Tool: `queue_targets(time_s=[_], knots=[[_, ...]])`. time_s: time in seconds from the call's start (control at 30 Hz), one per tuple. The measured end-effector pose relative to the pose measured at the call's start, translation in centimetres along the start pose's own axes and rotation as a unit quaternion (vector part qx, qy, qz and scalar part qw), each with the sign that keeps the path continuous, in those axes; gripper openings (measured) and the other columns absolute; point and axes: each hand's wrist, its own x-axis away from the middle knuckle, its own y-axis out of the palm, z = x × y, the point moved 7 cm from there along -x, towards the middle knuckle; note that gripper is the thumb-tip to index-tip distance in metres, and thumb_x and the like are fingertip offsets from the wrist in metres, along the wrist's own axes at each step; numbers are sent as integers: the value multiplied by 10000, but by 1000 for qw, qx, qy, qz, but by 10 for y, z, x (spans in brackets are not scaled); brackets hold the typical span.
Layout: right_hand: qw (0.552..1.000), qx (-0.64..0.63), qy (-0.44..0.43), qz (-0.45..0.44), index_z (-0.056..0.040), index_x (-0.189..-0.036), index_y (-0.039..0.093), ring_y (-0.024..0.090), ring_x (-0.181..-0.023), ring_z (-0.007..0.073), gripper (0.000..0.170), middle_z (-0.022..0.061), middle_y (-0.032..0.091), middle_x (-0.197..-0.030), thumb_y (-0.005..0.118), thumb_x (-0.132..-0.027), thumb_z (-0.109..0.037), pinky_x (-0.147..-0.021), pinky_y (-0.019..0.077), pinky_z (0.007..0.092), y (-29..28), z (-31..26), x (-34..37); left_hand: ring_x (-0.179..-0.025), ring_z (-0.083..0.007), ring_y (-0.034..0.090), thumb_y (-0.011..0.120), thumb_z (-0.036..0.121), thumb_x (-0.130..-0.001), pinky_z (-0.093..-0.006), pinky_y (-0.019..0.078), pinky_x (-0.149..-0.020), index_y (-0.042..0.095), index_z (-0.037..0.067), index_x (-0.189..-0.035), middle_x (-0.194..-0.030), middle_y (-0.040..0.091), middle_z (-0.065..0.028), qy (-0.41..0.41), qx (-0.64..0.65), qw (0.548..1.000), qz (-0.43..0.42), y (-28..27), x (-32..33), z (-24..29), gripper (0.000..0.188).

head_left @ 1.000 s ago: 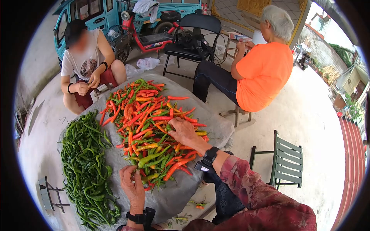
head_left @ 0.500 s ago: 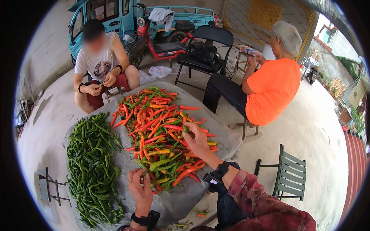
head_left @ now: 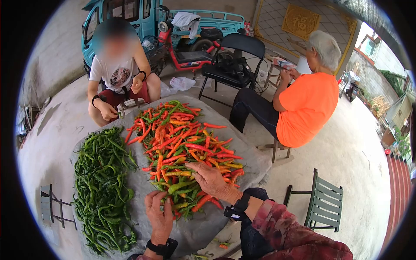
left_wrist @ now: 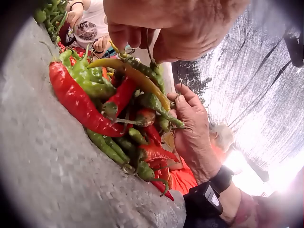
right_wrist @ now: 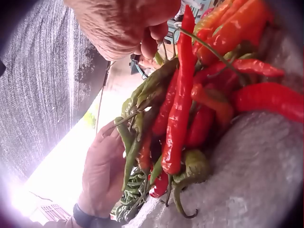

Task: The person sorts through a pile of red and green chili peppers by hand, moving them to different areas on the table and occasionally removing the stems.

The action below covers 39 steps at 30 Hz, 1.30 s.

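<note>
At the far left, green peppers (head_left: 104, 186) lie heaped along the grey sheet (head_left: 139, 210), apart from the other pile. Behind them, a person in a white T-shirt (head_left: 119, 76) sits with arms parted, held close together a moment ago. Next, the left hand (head_left: 159, 219) stays at the near edge of the mixed pile (head_left: 190, 143), fingers bent, thumb close to the forefinger. That pile, red, orange, yellow and green, covers the middle of the sheet. The right hand (head_left: 212, 180) shows the main change: it has come nearer and inward, only a few peppers from its partner, thumb and forefinger narrowed together. From here I can't tell whether either of the 2 hands pinches a stem. I'd judge that both now work the same greener patch, with plenty left to handle. Farther right, a person in orange (head_left: 310, 106) sits turned away.
</note>
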Motion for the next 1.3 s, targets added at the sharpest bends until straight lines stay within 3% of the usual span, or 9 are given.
queue_targets(time_s=[0.13,0.23,0.33,0.5,0.6,0.83,1.0,1.2,1.3], knots=[[998,-35,27,45,-59,-1184,598,659,-786,288,272,148,637,-977,608,-912,-56,-673,523,351,-4,2,3,-947,-248,588,608,-20,-874,-315,504,-705,628,41,-1048,-1110,546,-125,75,-47,996,12,-4,0,7,185],[997,-32,50,44,-8,-1007,644,621,-662,223,143,105,610,-813,635,-928,-127,-578,467,325,-3,3,6,-951,-258,580,620,-5,-869,-333,493,-720,630,50,-1042,-1100,548,-116,85,-54,995,25,-7,1,8,182],[996,-41,64,39,-8,-1022,639,598,-638,197,167,93,603,-816,618,-950,-158,-567,457,312,-4,-4,5,-950,-277,570,631,-2,-854,-359,481,-750,626,49,-1029,-1079,552,-112,77,-39,996,29,-11,2,14,182],[982,-125,143,-14,-9,-1100,680,559,-654,65,229,39,641,-731,616,-960,-180,-587,456,245,-22,-14,7,-968,-316,557,640,-2,-831,-401,462,-821,621,39,-1029,-1070,560,-122,107,-47,993,31,-19,9,14,203],[958,-208,189,-56,16,-1095,665,561,-666,59,226,4,642,-783,620,-950,-151,-601,471,238,-43,-16,22,-966,-308,563,641,-9,-826,-392,476,-792,625,45,-1032,-1077,564,-126,146,-99,984,20,-25,16,17,214],[876,-374,294,-80,-44,-1073,644,580,-709,62,159,-11,630,-904,611,-927,-98,-631,499,229,-47,30,89,-957,-303,578,649,-13,-811,-375,493,-789,639,50,-1022,-1061,581,-122,110,-88,989,37,-54,43,21,220],[752,-563,343,9,-86,-1008,645,574,-683,73,107,5,654,-953,601,-915,-56,-614,472,234,-45,41,98,-753,-213,611,642,-8,-812,-310,487,-612,665,72,-993,-968,623,-79,54,-124,990,-24,-90,74,21,200],[757,-570,319,32,-72,-1095,583,562,-754,83,238,14,612,-1004,574,-875,16,-646,488,248,-41,48,97,-702,-167,611,651,63,-849,-284,477,-636,688,41,-978,-834,659,-73,-44,-146,987,-44,-116,121,2,136],[753,-571,323,40,-44,-1140,562,567,-749,83,243,22,615,-1004,582,-899,-15,-674,511,250,-45,43,97,-727,-89,598,643,82,-876,-245,476,-680,688,13,-1011,-802,665,-15,-172,-73,979,-77,-111,155,-30,158]])
